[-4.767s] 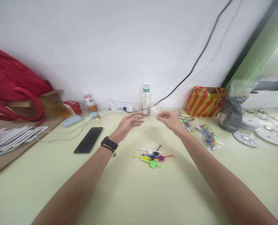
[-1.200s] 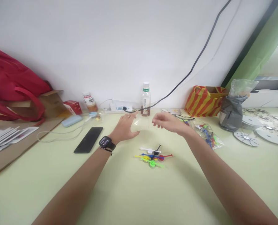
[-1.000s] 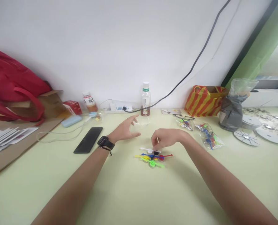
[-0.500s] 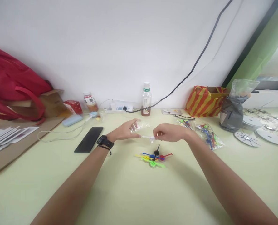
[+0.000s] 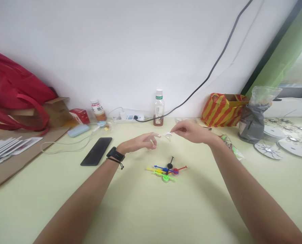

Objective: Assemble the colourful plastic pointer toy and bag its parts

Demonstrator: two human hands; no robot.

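My right hand (image 5: 193,131) pinches the end of a white spinner arrow (image 5: 168,133), which has a clear round base under its middle. My left hand (image 5: 142,141) is at the other end, index finger stretched out at the arrow's tip and thumb apart below. Whether that finger touches the tip I cannot tell. Nearer to me on the table, below both hands, lies a cluster of spinner arrows: a black one (image 5: 169,165), a red one (image 5: 175,171), a blue one (image 5: 165,169), a yellow one (image 5: 159,171) and a green one (image 5: 165,177).
A black phone (image 5: 96,151) lies left of my left hand. Behind stand a drink bottle (image 5: 159,108) and a power strip (image 5: 132,117). To the right are a plastic bag of coloured pieces (image 5: 229,146), partly hidden, a striped bag (image 5: 222,110) and white discs (image 5: 267,149).
My right hand has moved up and away from me with the white spinner arrow. The clear, crinkled plastic by my left hand no longer shows, and the left fingers now point at the arrow.
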